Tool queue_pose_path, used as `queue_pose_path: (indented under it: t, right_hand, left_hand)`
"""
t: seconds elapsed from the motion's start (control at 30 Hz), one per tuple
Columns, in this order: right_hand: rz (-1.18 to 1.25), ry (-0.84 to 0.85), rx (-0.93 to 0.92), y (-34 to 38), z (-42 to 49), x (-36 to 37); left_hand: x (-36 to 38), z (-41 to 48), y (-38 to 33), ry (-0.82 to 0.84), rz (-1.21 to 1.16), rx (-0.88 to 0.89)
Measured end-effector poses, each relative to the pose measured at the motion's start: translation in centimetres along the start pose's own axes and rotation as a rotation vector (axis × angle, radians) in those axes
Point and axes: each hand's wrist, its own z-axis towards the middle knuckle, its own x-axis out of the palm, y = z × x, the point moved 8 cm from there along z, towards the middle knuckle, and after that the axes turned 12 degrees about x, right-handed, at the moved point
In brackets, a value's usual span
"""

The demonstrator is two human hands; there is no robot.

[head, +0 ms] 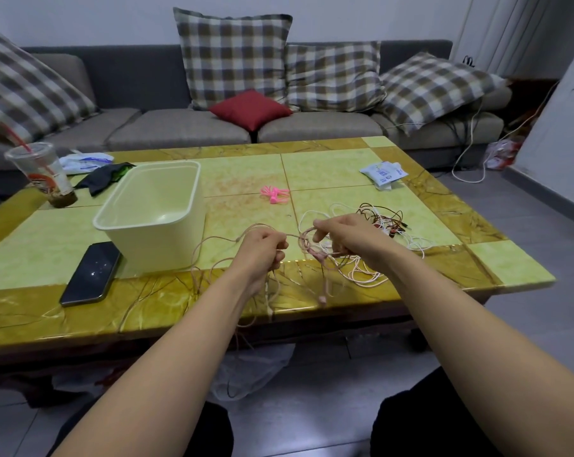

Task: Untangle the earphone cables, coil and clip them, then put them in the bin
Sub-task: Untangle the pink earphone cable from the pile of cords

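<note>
— While we sit at the low bench (328, 166) with its yellow-green tiles and amber marbled border, how far along do we reckon we are?

— Barely begun, we'd say. Our cream rectangular plastic bin (167, 245) stands on the left part of the bench with nothing showing inside it. A black smartphone (91, 273) lies just beside its near corner.

— And our hands?

— Both are raised over the near edge. Our left hand (262, 249) has its fingers clenched round the pale pink earphone cable (293, 236). Our right hand (341, 239) pinches the same cable where it knots, with a short run stretched between the two. Loops droop from our left hand over the bench edge, and a pink earbud (322, 297) hangs below.

— So that's the first cable being teased out of the knot?

— That's our reading. To the right of our right hand, the heap of white and dark red cables (382, 219) lies snarled on the bench. White strands run from it under our right wrist, so we can't tell whether the pink one is free of them.

— Clips?

— The small bright pink plastic pieces (274, 193), which we take for the clips, lie bunched mid-bench beyond our hands. Nothing is coiled, clipped or binned yet, so nearly all of the job is ahead of us.
</note>
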Motion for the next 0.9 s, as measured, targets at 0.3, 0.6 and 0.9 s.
queue_pose_path:
  t: [0.3, 0.6, 0.9]
  right_hand:
    - [0.165, 0.126, -0.096, 0.8, -0.4, 0.9]
    - [-0.063, 0.086, 0.008, -0.6, -0.1, 0.7]
    - [-0.052, 0.145, -0.052, -0.3, -0.3, 0.9]
  left_hand:
    - [1.5, -1.2, -0.8, 0.166, 0.238, 0.049]
    - [1.2, -1.3, -0.3, 0.075, 0.040, -0.049]
    - [1.3, -1.6, -1.6, 0.108, 0.105, 0.081]
